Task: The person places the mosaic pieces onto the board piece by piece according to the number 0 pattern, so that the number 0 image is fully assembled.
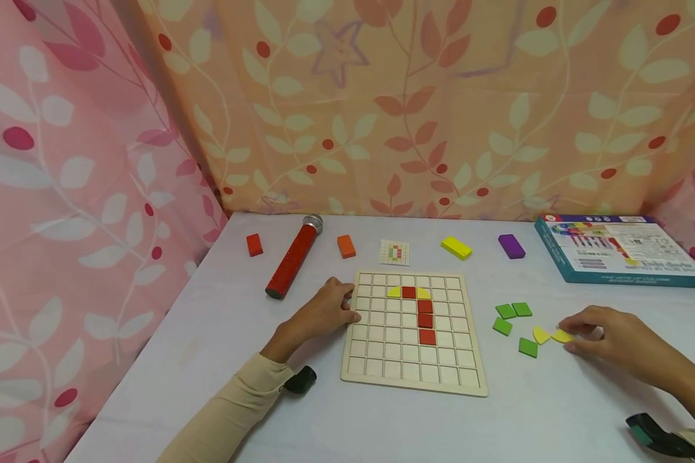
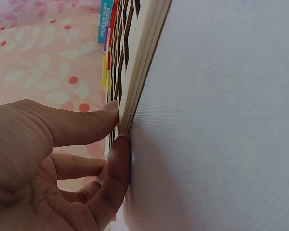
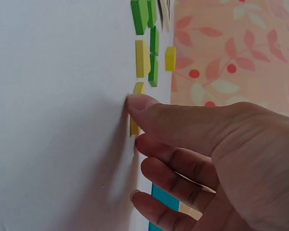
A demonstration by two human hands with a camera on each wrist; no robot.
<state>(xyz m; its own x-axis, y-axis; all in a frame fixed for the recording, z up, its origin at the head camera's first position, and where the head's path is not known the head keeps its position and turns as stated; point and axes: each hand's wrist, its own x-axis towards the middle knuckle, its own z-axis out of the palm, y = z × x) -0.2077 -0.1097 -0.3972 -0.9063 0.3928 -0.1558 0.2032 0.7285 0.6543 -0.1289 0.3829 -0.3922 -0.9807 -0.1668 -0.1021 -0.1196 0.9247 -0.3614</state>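
My left hand holds the left edge of a square wooden grid board; in the left wrist view the thumb is on its top face and a finger is at its edge. Several red square tiles and two yellow curved tiles sit in the board's cells. Off to the right, my right hand pinches a yellow curved tile on the table between thumb and fingers. Beside it lie another yellow tile and several green tiles. The right wrist view shows the thumb partly covering the pinched tile.
Behind the board lie a small pattern card, a red microphone, and red, orange, yellow and purple blocks. A flat game box is at the back right. Floral cloth hangs behind the table.
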